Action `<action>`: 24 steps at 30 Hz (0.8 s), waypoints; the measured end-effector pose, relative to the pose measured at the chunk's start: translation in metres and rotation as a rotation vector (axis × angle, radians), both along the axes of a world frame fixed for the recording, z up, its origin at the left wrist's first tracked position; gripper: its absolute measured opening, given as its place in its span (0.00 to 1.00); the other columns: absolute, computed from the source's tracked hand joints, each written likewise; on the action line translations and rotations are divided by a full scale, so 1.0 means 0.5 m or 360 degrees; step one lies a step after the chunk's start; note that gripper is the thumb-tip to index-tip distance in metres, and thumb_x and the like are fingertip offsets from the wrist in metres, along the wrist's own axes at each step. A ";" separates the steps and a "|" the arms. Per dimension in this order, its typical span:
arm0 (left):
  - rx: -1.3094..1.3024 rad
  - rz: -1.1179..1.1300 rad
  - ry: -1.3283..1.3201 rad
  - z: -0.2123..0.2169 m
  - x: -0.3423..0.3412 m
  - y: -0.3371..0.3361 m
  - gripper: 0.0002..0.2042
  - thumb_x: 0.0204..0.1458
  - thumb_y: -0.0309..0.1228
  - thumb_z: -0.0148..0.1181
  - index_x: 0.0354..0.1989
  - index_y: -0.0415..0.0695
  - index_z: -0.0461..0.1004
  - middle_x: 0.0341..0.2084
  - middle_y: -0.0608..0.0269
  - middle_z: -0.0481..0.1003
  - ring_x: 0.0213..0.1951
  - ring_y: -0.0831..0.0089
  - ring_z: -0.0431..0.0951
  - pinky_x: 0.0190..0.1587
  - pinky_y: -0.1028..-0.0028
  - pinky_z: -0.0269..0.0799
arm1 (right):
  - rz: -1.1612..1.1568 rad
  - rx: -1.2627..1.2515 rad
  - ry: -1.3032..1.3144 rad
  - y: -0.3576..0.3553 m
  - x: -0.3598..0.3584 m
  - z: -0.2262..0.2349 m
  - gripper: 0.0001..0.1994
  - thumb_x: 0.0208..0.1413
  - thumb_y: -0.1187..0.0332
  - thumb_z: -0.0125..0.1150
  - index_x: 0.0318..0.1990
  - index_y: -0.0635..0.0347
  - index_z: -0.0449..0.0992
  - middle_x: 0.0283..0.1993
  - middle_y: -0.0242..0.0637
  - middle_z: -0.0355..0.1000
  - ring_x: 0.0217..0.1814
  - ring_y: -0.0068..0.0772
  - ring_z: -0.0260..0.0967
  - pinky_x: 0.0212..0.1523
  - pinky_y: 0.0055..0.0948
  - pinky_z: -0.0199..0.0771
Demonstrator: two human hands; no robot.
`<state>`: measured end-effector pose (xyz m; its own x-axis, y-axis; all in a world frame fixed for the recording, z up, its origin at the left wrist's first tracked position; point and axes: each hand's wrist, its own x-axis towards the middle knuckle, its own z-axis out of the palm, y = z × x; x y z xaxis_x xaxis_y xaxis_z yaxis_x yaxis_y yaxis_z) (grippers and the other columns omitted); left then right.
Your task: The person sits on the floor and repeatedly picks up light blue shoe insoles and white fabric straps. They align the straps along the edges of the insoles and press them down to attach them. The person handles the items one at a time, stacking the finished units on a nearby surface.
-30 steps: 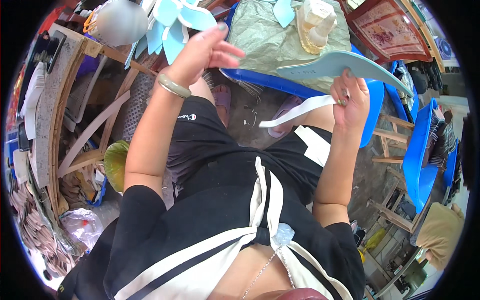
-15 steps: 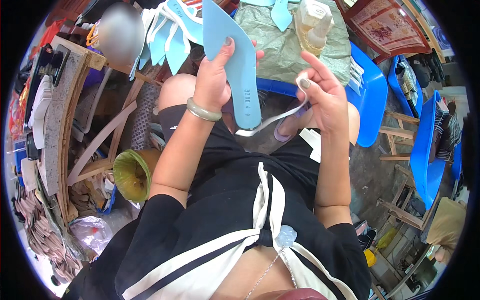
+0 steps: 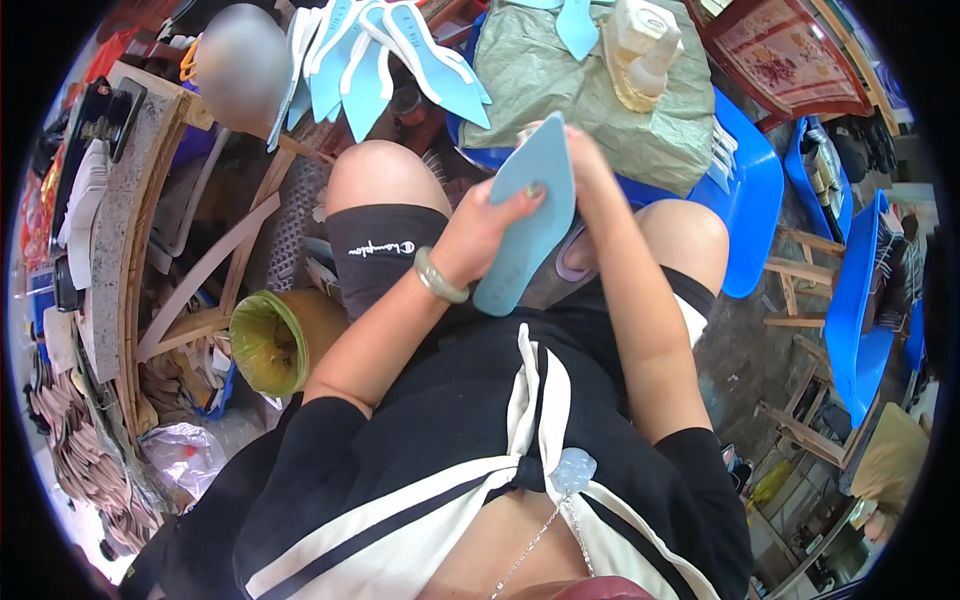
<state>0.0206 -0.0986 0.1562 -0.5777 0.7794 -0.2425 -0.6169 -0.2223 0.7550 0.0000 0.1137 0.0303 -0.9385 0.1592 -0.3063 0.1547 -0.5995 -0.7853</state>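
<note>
Head view: the step in hand is judged to be handwork at the upper end of a light-blue sole [image 3: 533, 238], which is held tilted above the lap, short of the green sheet [image 3: 530, 75]. By the left hand [image 3: 472, 232] the sole is gripped, thumb across its face and fingers behind. The right hand [image 3: 592, 170] is placed at the upper end, partly hidden and blurred; whether anything is pinched there cannot be told. For the next move, a steady left grip and free right fingertips at that edge seem to be called for.

Counted by size: one green sheet is seen; one lined bin [image 3: 255, 320]; at least five white-edged blue pieces [image 3: 368, 90] hung together at upper left, overlap hiding the exact number; one held sole; one clear container [image 3: 637, 28]; one nozzled bottle [image 3: 652, 70]; one bangle [image 3: 437, 280], worn on the left wrist.
</note>
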 end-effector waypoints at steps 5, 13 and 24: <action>-0.0017 0.0307 -0.0163 -0.034 -0.020 -0.080 0.13 0.58 0.33 0.56 0.48 0.39 0.69 0.36 0.62 0.76 0.34 0.72 0.79 0.38 0.72 0.78 | 0.0086 -0.0365 -0.0194 -0.138 -0.131 -0.033 0.09 0.55 0.74 0.58 0.43 0.67 0.72 0.38 0.42 0.75 0.35 0.35 0.75 0.36 0.33 0.77; 0.0065 0.0679 -0.0152 -0.055 -0.101 -0.106 0.14 0.61 0.39 0.52 0.48 0.42 0.69 0.37 0.63 0.75 0.39 0.71 0.77 0.43 0.71 0.74 | 0.0094 0.0172 -0.0145 -0.148 -0.060 0.074 0.09 0.55 0.72 0.60 0.42 0.64 0.78 0.37 0.35 0.76 0.35 0.23 0.73 0.36 0.23 0.73; 0.0281 0.0742 0.0024 0.063 -0.087 -0.006 0.13 0.59 0.38 0.55 0.45 0.41 0.70 0.36 0.65 0.75 0.38 0.76 0.76 0.41 0.74 0.74 | -0.0273 0.0304 0.0355 -0.128 0.081 0.336 0.07 0.53 0.76 0.63 0.39 0.68 0.78 0.35 0.35 0.77 0.35 0.20 0.73 0.39 0.19 0.73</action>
<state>-0.0230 -0.1018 0.1876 -0.8769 0.4656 -0.1191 -0.4108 -0.5974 0.6887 0.0403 0.0496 0.1983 -0.9337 0.3551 -0.0460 -0.1238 -0.4406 -0.8891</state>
